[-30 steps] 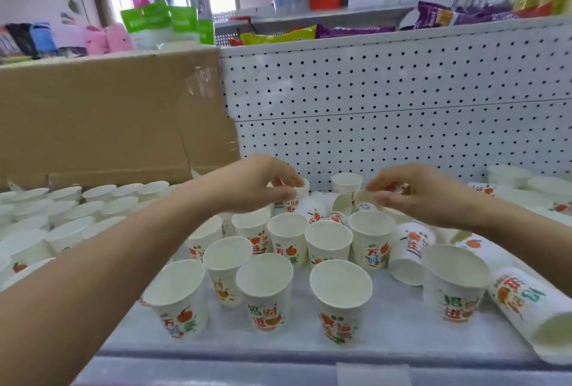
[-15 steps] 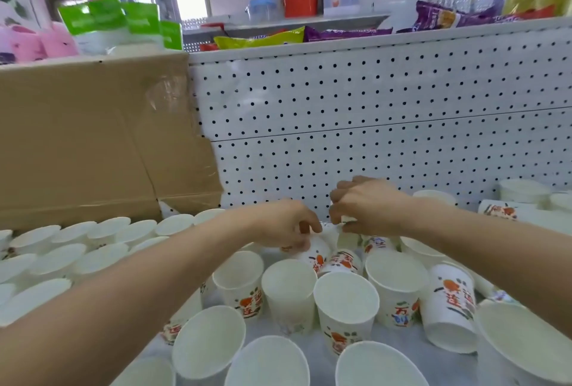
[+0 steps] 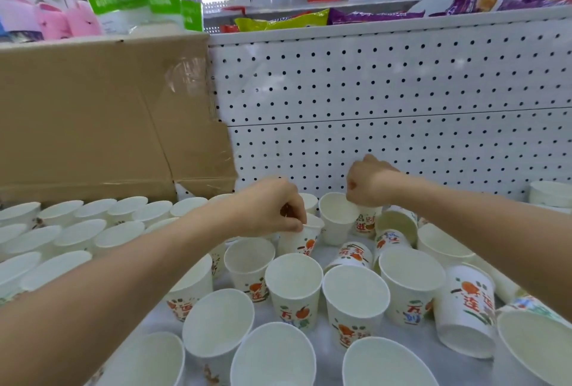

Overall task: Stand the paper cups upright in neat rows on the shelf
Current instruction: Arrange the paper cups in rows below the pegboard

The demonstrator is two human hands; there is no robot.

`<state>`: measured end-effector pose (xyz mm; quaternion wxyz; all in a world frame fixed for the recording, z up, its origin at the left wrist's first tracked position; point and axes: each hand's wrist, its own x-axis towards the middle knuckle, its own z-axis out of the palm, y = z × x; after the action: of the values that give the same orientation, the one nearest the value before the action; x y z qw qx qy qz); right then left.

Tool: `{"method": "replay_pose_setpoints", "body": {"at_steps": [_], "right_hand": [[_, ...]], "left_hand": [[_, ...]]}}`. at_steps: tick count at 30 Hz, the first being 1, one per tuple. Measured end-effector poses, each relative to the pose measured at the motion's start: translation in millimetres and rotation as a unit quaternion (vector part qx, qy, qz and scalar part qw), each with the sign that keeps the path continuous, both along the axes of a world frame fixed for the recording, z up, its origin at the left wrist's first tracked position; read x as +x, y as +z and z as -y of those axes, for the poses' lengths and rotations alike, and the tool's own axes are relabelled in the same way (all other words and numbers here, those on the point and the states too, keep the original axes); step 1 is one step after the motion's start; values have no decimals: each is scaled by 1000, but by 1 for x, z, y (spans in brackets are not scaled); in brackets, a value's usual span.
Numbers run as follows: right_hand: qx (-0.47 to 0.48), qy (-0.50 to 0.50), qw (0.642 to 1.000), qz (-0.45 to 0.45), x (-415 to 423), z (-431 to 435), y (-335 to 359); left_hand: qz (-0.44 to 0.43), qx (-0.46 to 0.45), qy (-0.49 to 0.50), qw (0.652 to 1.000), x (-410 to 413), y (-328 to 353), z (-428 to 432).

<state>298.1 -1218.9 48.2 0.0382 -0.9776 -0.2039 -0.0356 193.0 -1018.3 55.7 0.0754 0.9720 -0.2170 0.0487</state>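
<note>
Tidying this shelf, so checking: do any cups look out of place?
Yes. Right of centre, one printed cup lies on its side, and a tipped cup behind it shows its mouth sideways; neither stands upright.

Left hand (image 3: 269, 209) with a pinch on one paper cup (image 3: 301, 240), right hand (image 3: 368, 182) with a pinch on the neighbouring cup (image 3: 335, 224).

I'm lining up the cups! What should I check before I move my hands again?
1. Left hand pinches the printed cup by its rim: ok.
2. Right hand pinches the white cup by its rim: ok.
3. Both held cups sit flat on the shelf: cannot tell.
4. Every cup upright: not ok, the fallen cup lies on its side.
5. Left rows neat: ok.
</note>
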Motion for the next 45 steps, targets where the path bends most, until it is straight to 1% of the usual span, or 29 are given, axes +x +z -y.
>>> {"method": "replay_pose_setpoints", "body": {"at_steps": [3,7,10,11,13,15,18,23,26,28,30,31,33,35,37,38,40,43,45], "right_hand": [[-2,-22,1000,-18,1,-5,1],[-32,-21,999,36,-2,-8,0],[-50,30,993,102,-1,-6,0],[-39,52,993,101,-1,-3,0],[-22,95,993,62,-3,5,2],[-48,130,989,42,-6,10,1],[-74,165,982,56,-3,8,-6],[-52,179,978,95,-7,-2,-12],[-41,176,978,101,-13,-4,-12],[-17,175,978,114,-18,-2,-9],[13,191,974,120,-27,6,-3],[29,205,973,103,-33,11,0],[48,241,969,33,-46,23,5],[37,256,964,-55,-58,29,5],[5,262,959,-104,-66,28,3],[-10,271,956,-113,-68,25,2],[-30,293,947,-124,-73,16,0],[-51,310,941,-123,-77,3,-2],[-64,307,943,-113,-78,-3,-3]], "left_hand": [[11,16,5,1000,-5,-6,-5],[11,29,23,999,-8,-9,-9],[14,36,33,999,-9,-9,-9],[15,37,35,999,-9,-10,-9],[16,39,39,998,-9,-10,-9],[12,43,42,998,-9,-10,-9],[11,52,44,998,-9,-9,-7],[12,55,47,997,-10,-9,-8],[10,57,48,997,-10,-12,-9],[10,67,49,997,-11,-13,-10],[20,47,54,997,-13,-13,-11],[31,19,53,998,-15,-12,-11],[41,-48,39,997,-24,-10,-12],[6,-81,26,996,-34,-7,-12],[-55,-88,25,994,-42,-8,-11],[-78,-85,24,993,-45,-8,-11],[-96,-74,24,992,-49,-9,-11],[-96,-74,26,992,-50,-8,-13],[-76,-81,36,993,-47,-6,-13]]}}
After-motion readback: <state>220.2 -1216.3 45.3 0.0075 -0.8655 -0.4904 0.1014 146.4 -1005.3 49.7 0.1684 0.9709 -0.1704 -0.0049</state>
